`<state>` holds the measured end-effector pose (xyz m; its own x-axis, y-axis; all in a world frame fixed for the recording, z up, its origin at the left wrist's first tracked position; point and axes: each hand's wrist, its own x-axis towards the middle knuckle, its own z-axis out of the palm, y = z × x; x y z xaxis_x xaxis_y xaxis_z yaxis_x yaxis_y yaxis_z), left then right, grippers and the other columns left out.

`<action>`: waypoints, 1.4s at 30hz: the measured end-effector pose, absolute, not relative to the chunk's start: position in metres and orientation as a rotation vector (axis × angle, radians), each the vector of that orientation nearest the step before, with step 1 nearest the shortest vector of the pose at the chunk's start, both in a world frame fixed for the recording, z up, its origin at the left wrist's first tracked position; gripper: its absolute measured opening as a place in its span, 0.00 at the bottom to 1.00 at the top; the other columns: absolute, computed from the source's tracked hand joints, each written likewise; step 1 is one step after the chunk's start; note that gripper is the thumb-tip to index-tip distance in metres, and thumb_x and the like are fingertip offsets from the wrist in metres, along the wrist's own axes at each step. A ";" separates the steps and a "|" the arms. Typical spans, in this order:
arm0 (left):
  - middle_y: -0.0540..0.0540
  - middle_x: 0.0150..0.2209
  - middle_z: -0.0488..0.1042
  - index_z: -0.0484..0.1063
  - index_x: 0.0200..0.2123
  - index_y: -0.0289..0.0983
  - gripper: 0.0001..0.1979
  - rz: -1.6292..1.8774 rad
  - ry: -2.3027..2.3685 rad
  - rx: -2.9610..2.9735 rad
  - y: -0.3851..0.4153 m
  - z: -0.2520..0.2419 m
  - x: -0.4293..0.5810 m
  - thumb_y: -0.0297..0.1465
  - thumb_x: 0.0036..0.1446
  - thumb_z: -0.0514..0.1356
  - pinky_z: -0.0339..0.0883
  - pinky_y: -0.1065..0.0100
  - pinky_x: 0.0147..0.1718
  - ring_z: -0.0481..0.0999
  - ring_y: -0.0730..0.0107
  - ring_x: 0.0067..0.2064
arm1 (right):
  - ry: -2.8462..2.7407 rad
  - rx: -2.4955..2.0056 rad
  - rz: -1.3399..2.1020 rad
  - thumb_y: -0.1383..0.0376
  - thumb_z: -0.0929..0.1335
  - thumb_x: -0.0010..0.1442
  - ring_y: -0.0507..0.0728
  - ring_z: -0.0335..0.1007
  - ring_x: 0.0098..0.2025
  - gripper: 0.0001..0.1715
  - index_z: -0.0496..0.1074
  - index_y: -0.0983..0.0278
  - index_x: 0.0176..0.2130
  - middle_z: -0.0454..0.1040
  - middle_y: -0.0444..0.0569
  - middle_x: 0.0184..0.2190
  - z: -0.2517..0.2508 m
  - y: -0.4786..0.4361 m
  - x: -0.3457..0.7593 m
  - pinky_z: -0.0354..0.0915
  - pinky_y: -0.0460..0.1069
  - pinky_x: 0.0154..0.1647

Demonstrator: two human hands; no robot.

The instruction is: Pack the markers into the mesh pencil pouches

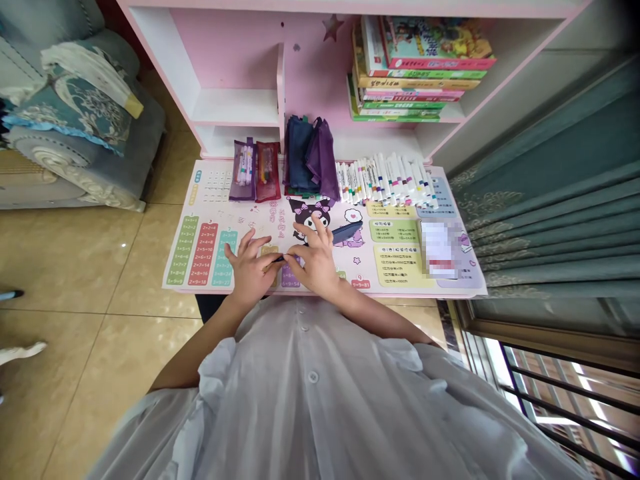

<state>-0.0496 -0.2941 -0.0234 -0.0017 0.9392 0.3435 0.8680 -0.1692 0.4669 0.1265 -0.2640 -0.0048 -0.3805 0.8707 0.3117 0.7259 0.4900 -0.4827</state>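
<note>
Near the front edge of the desk, my left hand [253, 268] and my right hand [316, 261] meet, thumbs and forefingers pinched close together. Between them shows a small dark end of what looks like a navy zip pouch [349, 231]. Its flat dark body sticks out past my right hand, over the cartoon printed on the desk mat. The remaining fingers of both hands are raised and spread. My right hand hides the middle of the pouch.
Behind my hands lie a purple pouch [243, 170] and a red pouch [267, 172] with pens inside, stacked blue and purple mesh pouches [320, 157], and a row of white markers [383, 179]. A blurred white rectangle [440, 250] lies right; books [415, 87] fill the shelf.
</note>
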 end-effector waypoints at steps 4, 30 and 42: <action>0.46 0.52 0.79 0.83 0.32 0.50 0.03 0.891 1.936 2.134 -0.294 -0.025 -0.049 0.37 0.57 0.67 0.37 0.31 0.64 0.64 0.44 0.67 | -2.178 -1.330 0.399 0.61 0.67 0.63 0.72 0.40 0.75 0.12 0.79 0.59 0.31 0.67 0.51 0.65 -0.009 -0.264 0.127 0.46 0.74 0.68; 0.46 0.50 0.80 0.83 0.33 0.51 0.03 0.962 1.892 2.153 -0.295 -0.035 -0.053 0.38 0.57 0.67 0.38 0.33 0.64 0.66 0.46 0.66 | -2.089 -1.338 0.403 0.65 0.65 0.61 0.71 0.45 0.74 0.12 0.72 0.61 0.27 0.70 0.53 0.62 -0.012 -0.263 0.130 0.48 0.73 0.66; 0.46 0.51 0.80 0.83 0.33 0.50 0.05 0.972 1.928 2.153 -0.298 -0.032 -0.064 0.41 0.58 0.67 0.40 0.37 0.64 0.67 0.47 0.65 | -2.030 -1.361 0.273 0.64 0.66 0.62 0.75 0.47 0.73 0.11 0.72 0.61 0.27 0.70 0.53 0.62 -0.015 -0.247 0.151 0.51 0.75 0.64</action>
<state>-0.0644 -0.2977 -0.0320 -0.0006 0.9205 0.3908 0.8616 -0.1979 0.4675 0.1509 -0.2475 -0.0146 -0.2321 0.8816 0.4110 0.7415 0.4338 -0.5118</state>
